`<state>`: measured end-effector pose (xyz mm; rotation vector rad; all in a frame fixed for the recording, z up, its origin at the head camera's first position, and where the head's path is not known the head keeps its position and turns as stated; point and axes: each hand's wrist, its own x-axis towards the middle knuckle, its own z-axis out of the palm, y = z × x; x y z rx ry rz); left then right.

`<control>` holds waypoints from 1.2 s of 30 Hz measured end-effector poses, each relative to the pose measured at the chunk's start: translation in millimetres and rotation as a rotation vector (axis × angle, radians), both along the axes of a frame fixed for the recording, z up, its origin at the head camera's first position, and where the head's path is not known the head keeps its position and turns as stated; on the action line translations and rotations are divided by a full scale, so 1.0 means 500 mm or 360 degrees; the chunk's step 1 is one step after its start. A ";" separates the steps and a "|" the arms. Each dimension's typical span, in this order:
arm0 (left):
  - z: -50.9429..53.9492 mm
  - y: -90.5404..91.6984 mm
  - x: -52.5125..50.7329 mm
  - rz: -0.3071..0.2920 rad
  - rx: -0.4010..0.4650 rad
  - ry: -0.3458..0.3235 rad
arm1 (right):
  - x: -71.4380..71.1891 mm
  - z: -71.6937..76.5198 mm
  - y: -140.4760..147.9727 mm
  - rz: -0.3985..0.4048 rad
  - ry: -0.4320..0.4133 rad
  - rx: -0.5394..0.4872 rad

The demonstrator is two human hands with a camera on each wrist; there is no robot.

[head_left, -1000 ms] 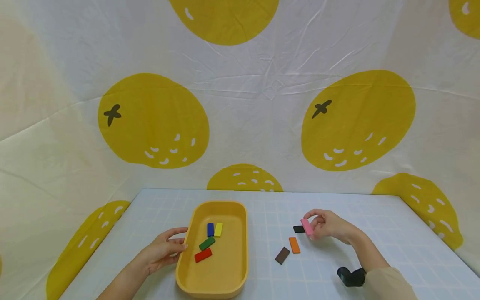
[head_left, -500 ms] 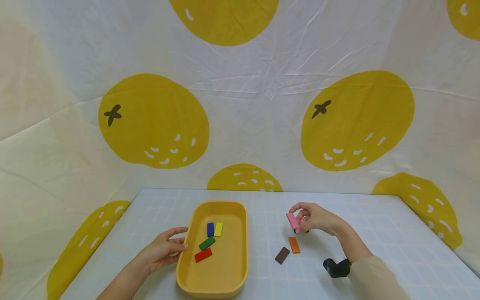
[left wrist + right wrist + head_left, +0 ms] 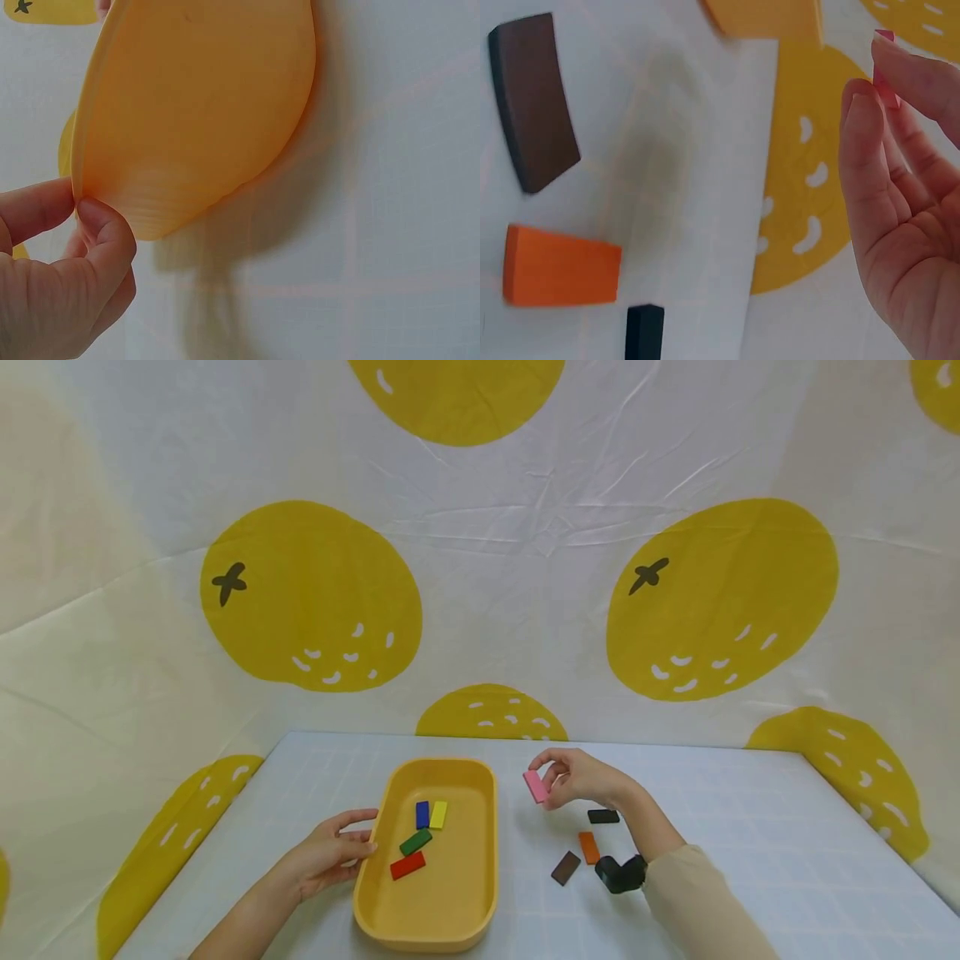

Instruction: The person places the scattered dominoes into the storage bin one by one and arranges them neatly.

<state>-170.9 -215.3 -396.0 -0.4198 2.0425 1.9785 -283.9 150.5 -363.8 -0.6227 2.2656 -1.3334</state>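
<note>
A pink block [image 3: 535,786] is pinched between thumb and fingers of the right hand [image 3: 581,777], held above the table just right of the yellow tray [image 3: 427,935]. In the right wrist view the pink block [image 3: 886,71] shows at the fingertips of that hand [image 3: 907,180]. The left hand [image 3: 326,856] holds the tray's left rim; in the left wrist view the thumb and fingers of this hand [image 3: 67,277] pinch the tray's edge [image 3: 88,97]. Inside the tray lie a blue block [image 3: 422,815], a yellow one [image 3: 438,815], a green one [image 3: 416,842] and a red one [image 3: 407,866].
On the table [image 3: 787,860], right of the tray, lie a black block [image 3: 603,817], an orange block [image 3: 588,847] and a brown block [image 3: 566,867]. A black device [image 3: 621,874] sits at the right wrist. A fruit-patterned cloth [image 3: 510,610] hangs behind the table.
The right hand has carried the pink block leftward from over the black block to near the tray's right side. The black block has come back into full view. The left hand keeps its hold.
</note>
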 end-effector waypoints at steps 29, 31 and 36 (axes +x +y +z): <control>-0.003 -0.005 -0.001 -0.0044 0.0034 0.0012 | 0.019 0.031 -0.236 0.0323 0.0068 -0.0022; -0.003 -0.006 0.000 -0.0068 0.0050 0.0021 | 0.022 0.028 -0.248 0.0336 0.0069 -0.0024; -0.002 -0.009 0.002 -0.0127 0.0086 0.0048 | 0.031 0.020 -0.273 0.0336 0.0049 -0.0010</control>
